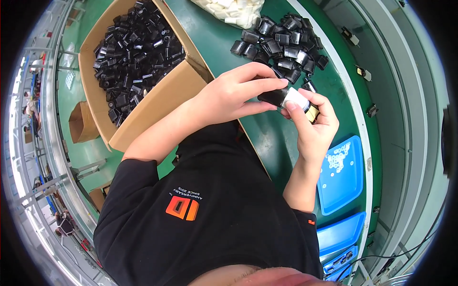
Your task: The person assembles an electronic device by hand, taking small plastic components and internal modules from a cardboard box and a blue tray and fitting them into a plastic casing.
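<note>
Both my hands meet above the green table, around one small assembly. My left hand (231, 95) comes from the left, its fingers and thumb closed on a dark black plastic part (273, 97). From the lower right, my right hand (316, 128) grips a white piece (296, 98) that touches the black part end to end. A pale yellow end (312, 114) shows between the right fingers; whether it is one piece with the white one I cannot tell. Just beyond the hands lies a loose heap of black plastic parts (286, 47).
At the left, a cardboard box (157, 102) full of similar black parts stands close to my left forearm. A clear bag of white pieces (234, 12) lies at the far edge. Right of me sit a blue tray (341, 190) with small white rings and another blue tray (341, 236).
</note>
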Tool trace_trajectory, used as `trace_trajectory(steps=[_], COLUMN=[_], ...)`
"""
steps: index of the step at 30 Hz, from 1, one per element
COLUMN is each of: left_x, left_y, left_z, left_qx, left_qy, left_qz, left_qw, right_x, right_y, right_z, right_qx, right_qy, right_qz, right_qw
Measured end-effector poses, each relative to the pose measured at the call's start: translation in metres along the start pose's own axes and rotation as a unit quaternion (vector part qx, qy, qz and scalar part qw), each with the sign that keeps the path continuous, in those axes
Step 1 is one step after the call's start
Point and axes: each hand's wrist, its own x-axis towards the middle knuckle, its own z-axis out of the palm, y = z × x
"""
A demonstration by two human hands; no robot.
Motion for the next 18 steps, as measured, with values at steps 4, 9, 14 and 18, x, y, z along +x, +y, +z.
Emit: trace_trajectory(steps=[4, 9, 14, 18], left_x=[0.002, 0.005, 0.003, 0.005], left_y=[-0.002, -0.001, -0.004, -0.001], left_z=[0.001, 0.002, 0.006, 0.005], left_qx=[0.007, 0.007, -0.021, 0.000], left_qy=[-0.009, -0.015, 0.003, 0.001], left_qz=[0.014, 0.018, 0.003, 0.018], left_qw=[1.000, 1.000, 1.000, 1.000], right_x=[-0.001, -0.004, 0.001, 0.007], right_y=[0.006, 0.011, 0.014, 0.009], right_z=[0.001, 0.003, -0.003, -0.013], right_qx=[0.024, 0.030, 0.087, 0.037], right_qy=[0.019, 0.030, -0.016, -0.062], right_qz=[-0.016, -0.040, 0.006, 0.002], right_qw=[0.999, 0.998, 0.996, 0.997])
